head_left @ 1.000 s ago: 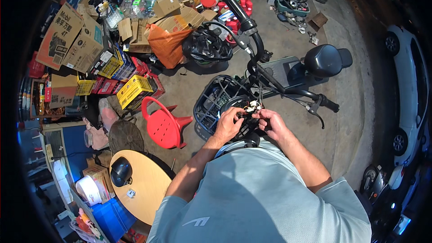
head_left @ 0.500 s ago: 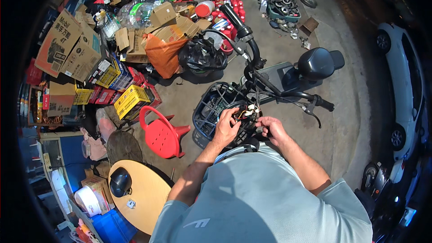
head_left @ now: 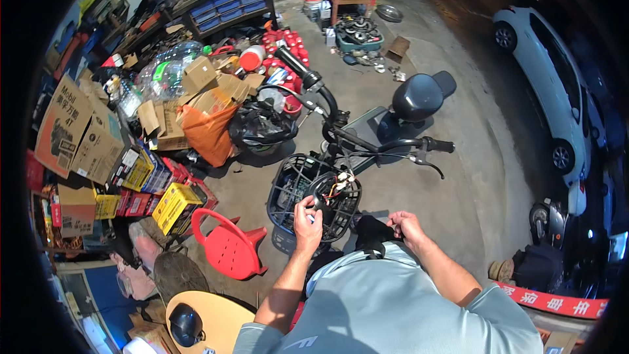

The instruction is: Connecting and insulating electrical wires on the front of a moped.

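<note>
A black electric scooter with wide handlebars [head_left: 360, 136] stands before me, its black plastic basket [head_left: 278, 190] on my side. My left hand [head_left: 306, 226] is at the basket's near rim, fingers closed at the edge of a dark curved housing [head_left: 321, 193]. Beside this housing, a bundle of thin coloured wires with white connectors [head_left: 342, 182] spills over the basket. My right hand [head_left: 406, 227] is apart from the scooter, close to my waist and a black cloth-like item [head_left: 375, 229]. Its fingers are curled together; whatever they may hold is too small to make out.
A red plastic chair [head_left: 229, 249] stands left of the basket. Further left are stacked cardboard boxes [head_left: 98, 137], an orange bag [head_left: 206, 132] and a black bag [head_left: 259, 121]. A round wooden table [head_left: 226, 324] holds a dark helmet [head_left: 185, 325]. A white car [head_left: 544, 72] is at right.
My right hand has left the wires and drawn back toward my waist. My left hand has come lower, to the housing's edge. The whole view has shifted, showing more of the far shelves.
</note>
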Available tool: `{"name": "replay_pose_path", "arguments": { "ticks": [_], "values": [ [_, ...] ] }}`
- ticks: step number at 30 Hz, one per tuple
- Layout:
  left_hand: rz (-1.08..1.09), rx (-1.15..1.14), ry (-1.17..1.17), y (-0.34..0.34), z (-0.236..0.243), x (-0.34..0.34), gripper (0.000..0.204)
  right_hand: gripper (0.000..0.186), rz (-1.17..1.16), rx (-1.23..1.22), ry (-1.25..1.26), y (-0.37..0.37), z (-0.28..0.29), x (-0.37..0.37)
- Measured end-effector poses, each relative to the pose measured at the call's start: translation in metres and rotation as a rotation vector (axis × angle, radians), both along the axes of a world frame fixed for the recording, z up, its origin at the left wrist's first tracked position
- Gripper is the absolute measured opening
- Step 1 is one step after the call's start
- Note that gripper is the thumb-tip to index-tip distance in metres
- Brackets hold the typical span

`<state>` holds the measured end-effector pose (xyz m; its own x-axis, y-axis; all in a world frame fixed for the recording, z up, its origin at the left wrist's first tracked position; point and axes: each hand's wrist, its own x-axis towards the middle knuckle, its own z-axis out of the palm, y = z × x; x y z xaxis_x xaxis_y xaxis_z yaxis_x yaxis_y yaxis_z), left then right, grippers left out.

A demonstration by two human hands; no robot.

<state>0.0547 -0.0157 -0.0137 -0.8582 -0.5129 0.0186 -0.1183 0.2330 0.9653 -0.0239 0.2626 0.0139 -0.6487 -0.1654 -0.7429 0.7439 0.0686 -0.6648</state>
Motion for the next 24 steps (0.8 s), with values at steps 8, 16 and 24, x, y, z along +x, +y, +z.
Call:
{"name": "replay_pose_path", "arguments": {
  "ticks": [8, 16, 24],
  "values": [
    [0.035, 0.12, -0.021, 0.034, 0.007, 0.014, 0.035, 0.011, -0.062, -0.017, -0.054, 0.061, -0.019, 0.021],
    [0.053, 0.026, -0.125, 0.135, 0.013, 0.0, 0.032, 0.009, 0.077, -0.011, 0.017, 0.142, -0.056, -0.01],
    [-0.213, 0.024, -0.236, 0.292, 0.025, -0.071, 0.015, 0.014, -0.101, 0.024, -0.02, 0.328, -0.097, -0.043]
  ]
}}
